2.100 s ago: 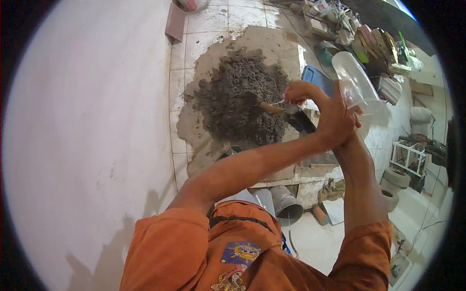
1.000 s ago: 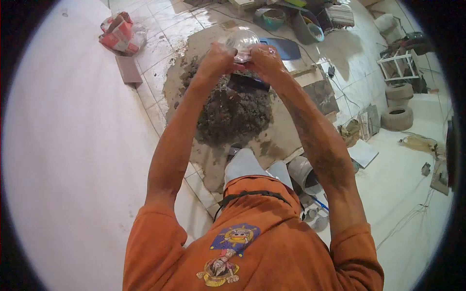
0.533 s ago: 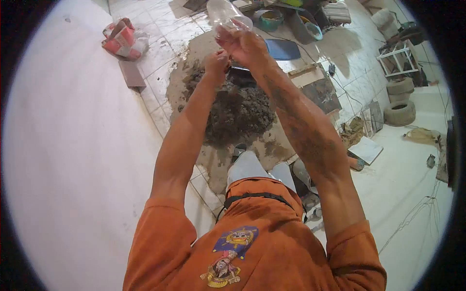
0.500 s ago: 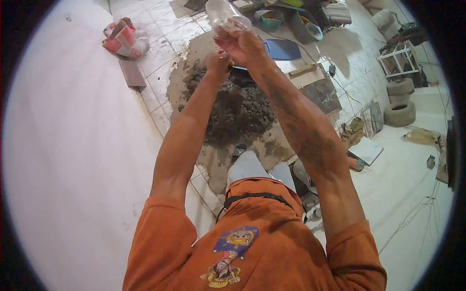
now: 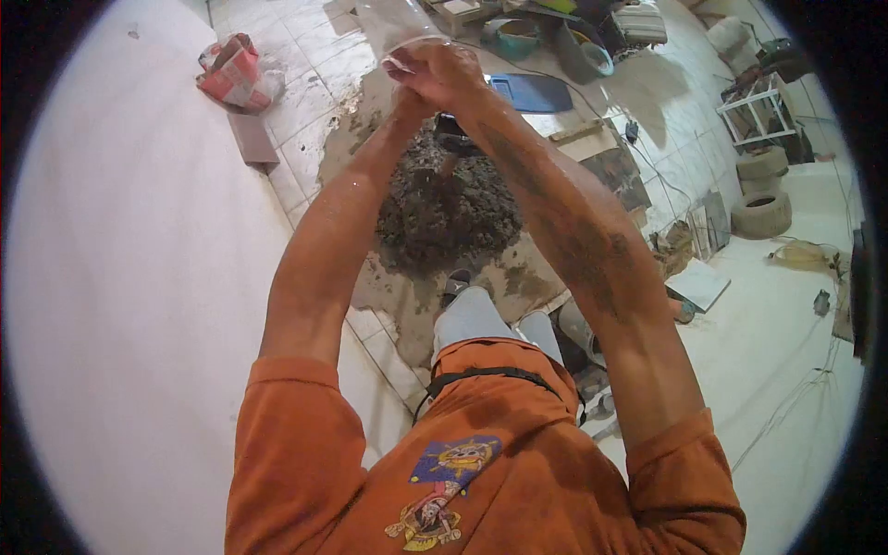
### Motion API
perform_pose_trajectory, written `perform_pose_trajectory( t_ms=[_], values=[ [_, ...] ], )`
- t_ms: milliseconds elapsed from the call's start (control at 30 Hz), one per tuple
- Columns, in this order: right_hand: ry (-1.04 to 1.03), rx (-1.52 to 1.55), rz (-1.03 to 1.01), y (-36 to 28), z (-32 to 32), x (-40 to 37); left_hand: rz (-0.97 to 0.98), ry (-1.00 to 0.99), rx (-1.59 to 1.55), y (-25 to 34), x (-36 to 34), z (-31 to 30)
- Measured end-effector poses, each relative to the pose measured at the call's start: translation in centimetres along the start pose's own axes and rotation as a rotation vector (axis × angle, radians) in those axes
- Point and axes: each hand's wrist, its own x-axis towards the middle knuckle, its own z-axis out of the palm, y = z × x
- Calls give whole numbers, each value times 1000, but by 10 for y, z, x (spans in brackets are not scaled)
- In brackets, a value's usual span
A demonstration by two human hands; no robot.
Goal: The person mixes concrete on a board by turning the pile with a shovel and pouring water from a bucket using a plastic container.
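My right hand point(image 5: 439, 74) is up at the top of the view, its fingers curled at the rim of a clear plastic container point(image 5: 393, 20). Just beneath it and partly covered by it is my left hand point(image 5: 413, 104), which looks closed; what it holds, if anything, is hidden. The two hands overlap closely. Below them, a heap of dark wet mix point(image 5: 449, 208) lies on the floor in front of my feet. A dark object point(image 5: 455, 134) shows at the heap's far side, too covered to identify.
A torn red and white bag point(image 5: 231, 76) and a flat board point(image 5: 252, 139) lie by the left wall. Beyond the heap are a blue panel point(image 5: 536, 93) and a bucket point(image 5: 585, 54). Tires point(image 5: 762, 215) stand at the right. My sandal point(image 5: 455, 285) touches the heap's near edge.
The clear container has shifted left and slightly up, with my right hand moving left beside it. My left hand has gone from beside the right hand to partly behind it.
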Motion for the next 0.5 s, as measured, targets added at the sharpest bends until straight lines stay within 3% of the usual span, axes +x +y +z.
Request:
perform_pose_trajectory(
  t_ms=[33,167,233,300,333,367,400,467,500],
  values=[
    [-102,-342,-3,-25,-13,-2,8,-20,0,1,1,-2],
    [19,-497,-240,-21,-11,6,37,-108,42,5,1,-10],
    [178,349,-41,-6,8,13,52,-150,71,4,0,-9],
    [269,599,-78,1,0,9,74,-224,155,2,-4,-10],
    [281,420,-212,5,-15,5,102,-271,205,1,-7,-10],
    [285,396,-182,3,-32,-2,178,-362,620,7,-3,-6],
    [288,373,-152,-7,-52,-10,126,-363,736,20,-8,5],
    [288,653,227,-27,-95,-37,28,-361,974,44,-30,25],
    [251,657,212,-20,-118,-60,44,-351,894,49,-45,31]
  ],
)
